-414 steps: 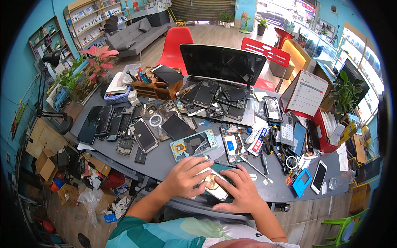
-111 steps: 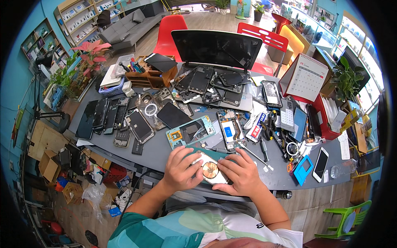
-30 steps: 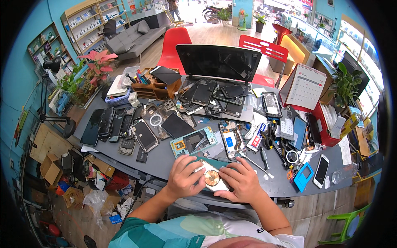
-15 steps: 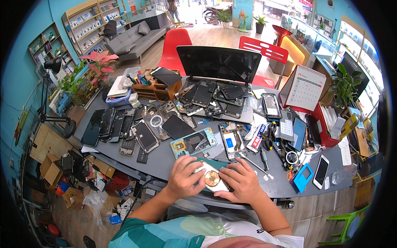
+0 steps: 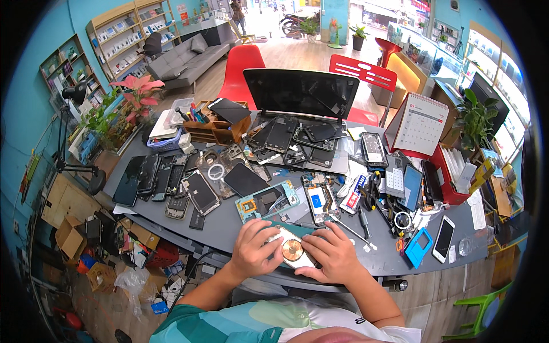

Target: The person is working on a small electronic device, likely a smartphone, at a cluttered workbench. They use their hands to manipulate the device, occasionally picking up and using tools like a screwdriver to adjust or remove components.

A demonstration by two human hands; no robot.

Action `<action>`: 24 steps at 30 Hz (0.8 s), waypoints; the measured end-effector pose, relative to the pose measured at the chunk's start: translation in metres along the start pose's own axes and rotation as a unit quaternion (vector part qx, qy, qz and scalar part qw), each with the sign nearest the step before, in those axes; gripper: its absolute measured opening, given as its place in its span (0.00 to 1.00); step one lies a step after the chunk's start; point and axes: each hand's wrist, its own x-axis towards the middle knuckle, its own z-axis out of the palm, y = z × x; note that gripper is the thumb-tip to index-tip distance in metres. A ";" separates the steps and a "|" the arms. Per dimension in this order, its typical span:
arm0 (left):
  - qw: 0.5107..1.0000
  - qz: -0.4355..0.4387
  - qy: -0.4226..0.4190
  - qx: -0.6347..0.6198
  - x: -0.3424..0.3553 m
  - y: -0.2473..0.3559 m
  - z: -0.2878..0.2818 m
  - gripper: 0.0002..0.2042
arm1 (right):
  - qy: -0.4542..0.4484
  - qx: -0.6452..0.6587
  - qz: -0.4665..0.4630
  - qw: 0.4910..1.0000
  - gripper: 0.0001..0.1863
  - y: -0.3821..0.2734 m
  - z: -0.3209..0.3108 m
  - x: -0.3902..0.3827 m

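Both my hands hold a pale phone body at the desk's near edge, over a dark green mat. A round copper-coloured coil shows in the middle of this opened phone. My left hand grips its left side, fingers curled and thumb by the coil. Along the right side lie the bent fingers of my right hand, with the thumb at the lower edge. Just beyond are a light-blue phone frame and an opened phone with a blue patch.
A laptop stands at the back, its keyboard buried under phone parts. Tools, including a dark-handled screwdriver, lie to the right. Farther right are a blue tray-like piece, a white phone and a desk calendar. Phone parts crowd the left.
The view has shifted slightly. My hands keep their hold on the phone, with only a small shift of the right fingers and thumb.
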 end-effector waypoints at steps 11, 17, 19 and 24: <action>1.000 -0.008 -0.005 -0.004 0.000 0.001 -0.001 0.11 | 0.001 0.000 0.004 1.000 0.37 0.000 0.002 -0.001; 1.000 -0.008 -0.006 -0.004 0.000 0.000 -0.001 0.10 | -0.004 -0.001 0.010 1.000 0.38 0.001 0.002 -0.003; 1.000 -0.008 -0.007 -0.003 -0.001 0.000 -0.001 0.10 | -0.006 -0.001 0.012 1.000 0.38 0.001 0.003 -0.003; 1.000 -0.006 -0.008 0.000 -0.002 0.000 0.000 0.10 | -0.006 0.003 0.013 1.000 0.39 0.001 0.003 -0.003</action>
